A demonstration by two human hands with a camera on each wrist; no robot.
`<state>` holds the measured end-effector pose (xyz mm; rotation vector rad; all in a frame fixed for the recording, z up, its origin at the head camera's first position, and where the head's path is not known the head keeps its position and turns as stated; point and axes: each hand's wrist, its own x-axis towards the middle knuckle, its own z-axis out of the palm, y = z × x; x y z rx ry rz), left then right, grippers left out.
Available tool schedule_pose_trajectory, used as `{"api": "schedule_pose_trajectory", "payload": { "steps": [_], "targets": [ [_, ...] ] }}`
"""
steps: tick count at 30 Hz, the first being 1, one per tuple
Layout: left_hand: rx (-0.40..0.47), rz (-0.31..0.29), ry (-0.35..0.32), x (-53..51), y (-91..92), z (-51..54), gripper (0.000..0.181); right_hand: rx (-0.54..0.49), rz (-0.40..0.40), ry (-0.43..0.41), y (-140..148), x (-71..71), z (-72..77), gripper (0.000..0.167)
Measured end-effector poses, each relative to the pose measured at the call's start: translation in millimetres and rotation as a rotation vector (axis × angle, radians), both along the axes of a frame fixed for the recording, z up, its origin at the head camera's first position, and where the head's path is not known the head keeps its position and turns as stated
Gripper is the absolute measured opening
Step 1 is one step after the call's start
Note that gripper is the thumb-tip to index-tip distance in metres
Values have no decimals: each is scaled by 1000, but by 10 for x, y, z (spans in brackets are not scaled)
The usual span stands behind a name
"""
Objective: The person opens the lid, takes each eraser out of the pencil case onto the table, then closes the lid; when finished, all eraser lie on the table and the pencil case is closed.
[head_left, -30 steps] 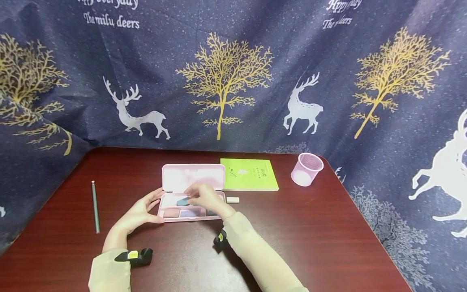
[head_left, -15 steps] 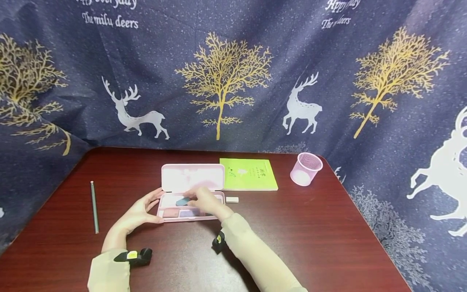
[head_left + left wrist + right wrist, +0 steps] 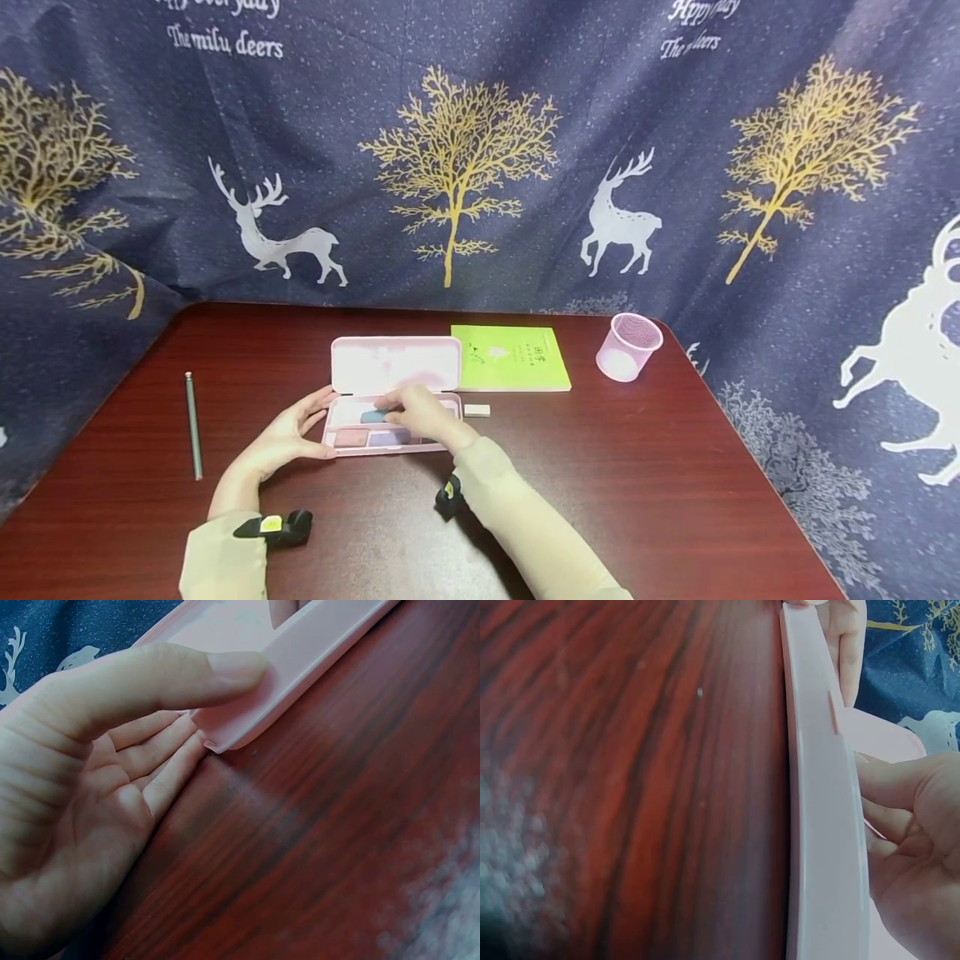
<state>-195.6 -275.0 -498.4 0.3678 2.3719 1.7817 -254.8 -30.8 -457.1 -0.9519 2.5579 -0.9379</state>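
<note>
While I pinch the blue-green piece by its right end, within the rear compartment of the pink case towards the back edge of the bench, it could twist loose because so little seems held; I cannot tell whether it touches the compartment's floor. My right fingers hide what lies behind them, so a blind nudge is possible. My left fingers grasp the case's left end; should they ease, my right forearm could skew it into the white block just beside its right end. Nearer the bench's left edge, a careless left sleeve could roll the pencil.
</note>
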Motion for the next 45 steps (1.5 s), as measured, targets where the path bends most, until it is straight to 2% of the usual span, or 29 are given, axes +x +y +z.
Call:
{"api": "schedule_pose_trajectory", "payload": {
  "steps": [10, 16, 32, 45],
  "targets": [
    [16, 6, -25, 6, 9, 10, 106, -25, 8, 14, -17, 8, 33, 24],
    [28, -8, -16, 24, 4, 42, 105, -46, 17, 20, -29, 2, 57, 23],
    [17, -8, 2, 13, 1, 14, 105, 43, 5, 35, -80, -14, 68, 29],
    [10, 0, -5, 3, -5, 1, 104, 60, 13, 67, -98, -19, 38, 23]
  ]
}}
